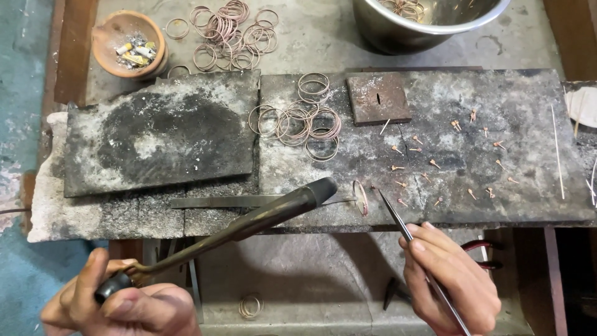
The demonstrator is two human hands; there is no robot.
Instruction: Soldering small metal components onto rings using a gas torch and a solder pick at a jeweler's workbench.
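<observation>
My left hand (118, 302), at the lower left, is clamped around the torch (249, 224), whose nozzle points toward the small ring (360, 198) standing at frame centre. My right hand's (451, 280) fingers (429, 249) pinch the tweezers (404, 233), whose tips meet the ring's right edge on the charred slab (528, 205), well above my fingers.

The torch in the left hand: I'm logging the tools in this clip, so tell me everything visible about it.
The torch is a long, dark metal tube, brownish and worn, with a wider blackened nozzle. It slants up to the right from the left hand, which grips its black-knobbed base. The nozzle hangs over the sooty slab's front edge, aimed at a thin ring. No flame shows.
</observation>
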